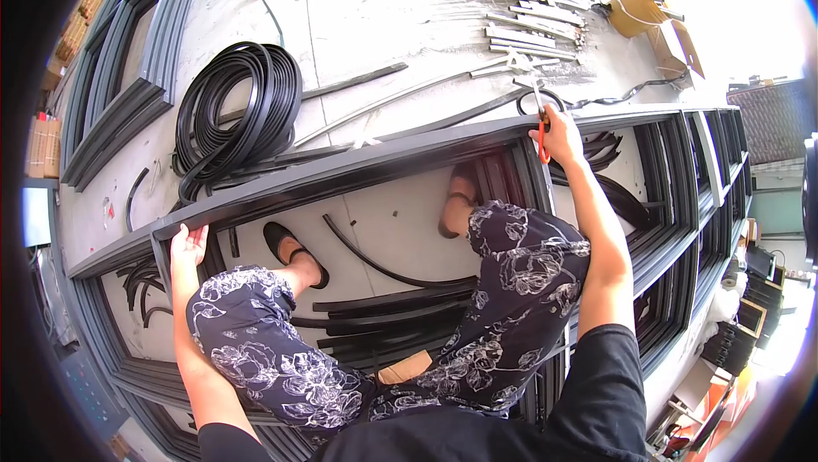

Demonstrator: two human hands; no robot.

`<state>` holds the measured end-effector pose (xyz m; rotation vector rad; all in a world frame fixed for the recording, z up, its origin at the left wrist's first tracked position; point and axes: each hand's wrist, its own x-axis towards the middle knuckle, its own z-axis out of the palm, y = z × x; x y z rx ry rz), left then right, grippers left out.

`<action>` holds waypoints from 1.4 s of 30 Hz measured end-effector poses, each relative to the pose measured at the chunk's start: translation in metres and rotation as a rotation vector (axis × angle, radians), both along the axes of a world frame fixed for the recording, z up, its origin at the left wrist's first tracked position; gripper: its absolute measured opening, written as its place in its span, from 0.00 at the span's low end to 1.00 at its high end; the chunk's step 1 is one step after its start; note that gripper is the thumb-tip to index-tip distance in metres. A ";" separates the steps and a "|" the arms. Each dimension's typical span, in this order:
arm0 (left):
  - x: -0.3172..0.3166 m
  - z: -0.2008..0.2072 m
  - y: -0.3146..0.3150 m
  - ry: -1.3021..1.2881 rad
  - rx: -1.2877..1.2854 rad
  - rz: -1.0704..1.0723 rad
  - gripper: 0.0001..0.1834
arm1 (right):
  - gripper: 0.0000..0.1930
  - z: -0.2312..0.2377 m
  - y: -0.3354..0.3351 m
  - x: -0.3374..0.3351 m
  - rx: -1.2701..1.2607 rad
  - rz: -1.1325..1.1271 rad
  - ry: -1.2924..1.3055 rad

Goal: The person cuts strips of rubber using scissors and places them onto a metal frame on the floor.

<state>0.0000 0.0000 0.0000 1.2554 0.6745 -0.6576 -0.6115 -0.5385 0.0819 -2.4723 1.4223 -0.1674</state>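
Head view: rubber coil [237, 104] lies beyond frame [341, 174].

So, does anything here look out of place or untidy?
Yes. Loose black rubber strips lie scattered on the floor inside the dark frame, around the person's feet. Nothing looks broken. The left hand grips the frame's end; the right hand holds red-handled scissors.

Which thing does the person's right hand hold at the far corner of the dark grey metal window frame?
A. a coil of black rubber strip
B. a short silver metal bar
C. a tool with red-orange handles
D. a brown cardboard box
C: the right hand grips a tool with red-orange handles at the corner of the dark grey metal window frame; the coil of black rubber strip lies apart on the floor.
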 end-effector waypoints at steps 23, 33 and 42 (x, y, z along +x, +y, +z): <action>-0.034 0.032 -0.011 -0.104 -0.056 -0.113 0.16 | 0.16 0.000 -0.007 -0.004 -0.005 0.022 0.070; -0.021 0.022 -0.007 -0.136 -0.106 -0.142 0.15 | 0.13 0.002 -0.008 0.007 -0.104 0.020 0.128; -0.036 -0.006 -0.005 0.016 0.183 -0.192 0.25 | 0.10 0.007 0.032 0.004 -0.126 0.076 0.178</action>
